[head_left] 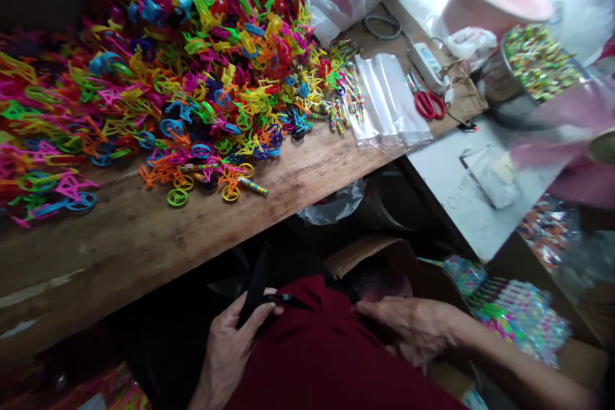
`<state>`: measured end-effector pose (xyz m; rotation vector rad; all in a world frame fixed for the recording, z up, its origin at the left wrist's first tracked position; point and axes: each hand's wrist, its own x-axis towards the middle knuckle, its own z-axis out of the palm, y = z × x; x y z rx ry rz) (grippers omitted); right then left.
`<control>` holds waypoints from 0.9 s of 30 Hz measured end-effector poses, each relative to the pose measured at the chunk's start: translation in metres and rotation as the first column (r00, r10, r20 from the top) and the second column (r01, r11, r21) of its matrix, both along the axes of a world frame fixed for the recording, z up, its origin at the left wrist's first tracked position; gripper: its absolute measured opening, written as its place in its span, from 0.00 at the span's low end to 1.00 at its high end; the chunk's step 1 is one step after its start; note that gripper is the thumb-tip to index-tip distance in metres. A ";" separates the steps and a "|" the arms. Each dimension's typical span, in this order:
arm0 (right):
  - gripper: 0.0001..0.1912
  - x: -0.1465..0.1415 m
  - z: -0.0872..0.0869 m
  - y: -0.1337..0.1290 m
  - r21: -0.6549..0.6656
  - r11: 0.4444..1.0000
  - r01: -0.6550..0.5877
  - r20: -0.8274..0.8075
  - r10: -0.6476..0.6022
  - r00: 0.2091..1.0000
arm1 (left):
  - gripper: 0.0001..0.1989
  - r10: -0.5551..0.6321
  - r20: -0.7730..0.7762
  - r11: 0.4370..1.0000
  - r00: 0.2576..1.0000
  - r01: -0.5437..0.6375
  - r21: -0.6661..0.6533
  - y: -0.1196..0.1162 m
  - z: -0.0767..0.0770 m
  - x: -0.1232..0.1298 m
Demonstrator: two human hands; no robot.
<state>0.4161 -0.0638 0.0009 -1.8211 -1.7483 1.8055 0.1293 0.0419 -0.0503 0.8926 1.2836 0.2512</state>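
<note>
Below, left hand [230, 349] pinching thin black strap [257, 282], right hand [416, 330] flat, ungripping, on maroon shirt [327, 352]

Wooden table [158, 237] bearing plastic toys [182, 70], bags [389, 102], scissors [425, 101].

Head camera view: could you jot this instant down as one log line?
left hand: pinching black strap | right hand: resting on dark red cloth | wooden table: heap of colourful plastic toy bicycles, red scissors
</note>
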 end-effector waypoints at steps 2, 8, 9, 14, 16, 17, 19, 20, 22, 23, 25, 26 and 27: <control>0.18 -0.001 -0.008 -0.008 0.039 0.998 -0.039 0.056 0.037 0.998 | 0.20 -0.014 -0.001 1.000 1.000 0.014 0.010 0.000 0.000 0.000; 0.14 0.009 -0.023 0.022 0.263 0.963 -0.061 0.346 -0.035 0.938 | 0.21 -0.146 0.011 0.989 0.989 0.145 0.028 -0.004 -0.005 -0.002; 0.15 0.010 -0.023 0.031 0.356 0.933 -0.054 0.365 -0.085 0.927 | 0.22 -0.160 0.006 0.987 0.987 0.159 0.028 -0.004 -0.006 -0.003; 0.20 -0.004 -0.019 0.059 0.519 0.823 -0.233 0.427 -0.014 0.904 | 0.21 -0.070 -0.034 0.997 0.997 0.071 0.039 -0.012 -0.007 -0.019; 0.19 -0.012 -0.018 0.068 0.553 0.786 -0.277 0.453 -0.005 0.891 | 0.22 -0.039 -0.065 0.998 0.997 0.042 0.052 -0.015 -0.005 -0.029; 0.19 -0.015 -0.018 0.073 0.572 0.763 -0.300 0.457 0.007 0.889 | 0.22 -0.026 -0.081 0.998 0.996 0.031 0.062 -0.016 -0.004 -0.034; 0.18 -0.020 -0.022 0.084 0.590 0.729 -0.348 0.446 0.065 0.892 | 0.23 -0.007 -0.097 0.997 0.995 0.014 0.070 -0.017 -0.002 -0.040; 0.18 -0.020 -0.025 0.088 0.589 0.723 -0.362 0.436 0.093 0.895 | 0.22 0.002 -0.096 0.998 0.995 0.005 0.069 -0.018 -0.001 -0.041; 0.19 -0.017 -0.030 0.090 0.570 0.743 -0.352 0.411 0.114 0.905 | 0.21 0.027 -0.076 0.997 0.997 -0.021 0.080 -0.018 0.000 -0.038; 0.19 -0.014 -0.032 0.087 0.540 0.777 -0.325 0.399 0.105 0.911 | 0.20 0.031 -0.056 0.996 0.998 -0.026 0.086 -0.018 0.001 -0.036; 0.16 -0.002 -0.028 0.075 0.414 0.876 -0.247 0.348 0.099 0.932 | 0.19 0.037 -0.023 0.995 0.999 -0.035 0.094 -0.018 0.000 -0.031; 0.13 0.005 -0.023 0.067 0.314 0.927 -0.207 0.307 0.108 0.946 | 0.19 0.040 -0.012 0.995 0.999 -0.039 0.092 -0.018 0.000 -0.030; 0.09 0.012 -0.016 0.059 0.202 0.961 -0.189 0.245 0.137 0.960 | 0.19 0.042 -0.004 0.995 0.999 -0.041 0.089 -0.018 -0.001 -0.029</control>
